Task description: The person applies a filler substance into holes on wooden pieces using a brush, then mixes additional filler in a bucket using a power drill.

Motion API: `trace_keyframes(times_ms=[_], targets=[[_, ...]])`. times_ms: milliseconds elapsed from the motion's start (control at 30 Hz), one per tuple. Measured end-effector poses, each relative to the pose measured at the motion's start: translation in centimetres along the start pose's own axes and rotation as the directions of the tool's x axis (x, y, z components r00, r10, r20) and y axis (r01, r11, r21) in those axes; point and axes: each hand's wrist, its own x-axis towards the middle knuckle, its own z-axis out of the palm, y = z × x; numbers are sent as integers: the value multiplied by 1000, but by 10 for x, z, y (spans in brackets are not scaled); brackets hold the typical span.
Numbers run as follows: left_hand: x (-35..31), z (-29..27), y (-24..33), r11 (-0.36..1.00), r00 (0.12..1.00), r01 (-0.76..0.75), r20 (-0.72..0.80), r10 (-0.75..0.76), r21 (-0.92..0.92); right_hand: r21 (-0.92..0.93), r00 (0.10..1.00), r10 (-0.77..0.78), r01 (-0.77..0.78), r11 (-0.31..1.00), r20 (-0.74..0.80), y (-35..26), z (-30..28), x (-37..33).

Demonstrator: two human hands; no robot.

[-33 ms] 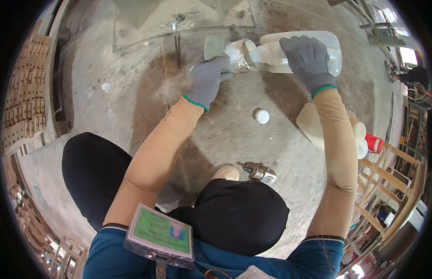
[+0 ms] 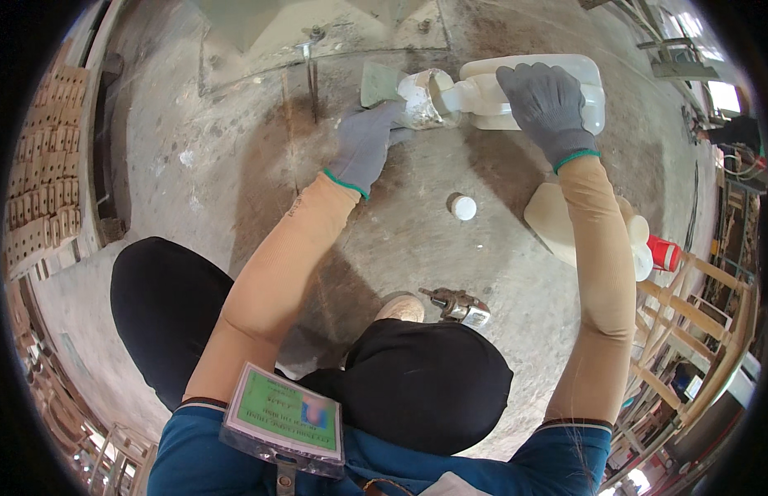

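My left hand [image 2: 367,140], in a grey glove, is closed on a white, stained cup [image 2: 423,101] tipped toward the right; its fingers are partly hidden. My right hand [image 2: 547,107], gloved too, grips the top of a large translucent plastic jug [image 2: 594,78] lying tilted on its side. The jug's neck reaches the cup's open mouth. Whether liquid is flowing I cannot tell. A flat grey-green piece [image 2: 380,83] shows just beyond my left fingers. On the floor between my forearms lies a round white cap [image 2: 463,207].
By my shoe lies a power tool like a drill [image 2: 456,307]. Another pale jug [image 2: 553,219] and a red container [image 2: 665,253] are beside my right forearm. Wooden frames [image 2: 689,306] stand at right, stacked drilled wooden parts [image 2: 45,174] at left. A metal base plate [image 2: 318,50] is ahead.
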Motion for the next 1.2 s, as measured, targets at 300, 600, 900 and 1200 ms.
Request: trace_keyframes(times_ms=[300,600,900,1200], targets=[[3,-1,-4,1000,1000,-11,1,11,2,30,981,-23,29,999,-192,1,3,-5],[2,-21,-11,991,989,112,-91,-119,-78,20,999,21,-22,1000,46,-22,-1,8],[1,-19,-15,986,986,147,-61,-152,-82,-14,988,-52,50,999,-143,-24,1,2],[0,-14,-11,993,992,111,-55,-113,-47,9,987,-35,37,999,-155,-23,0,3]])
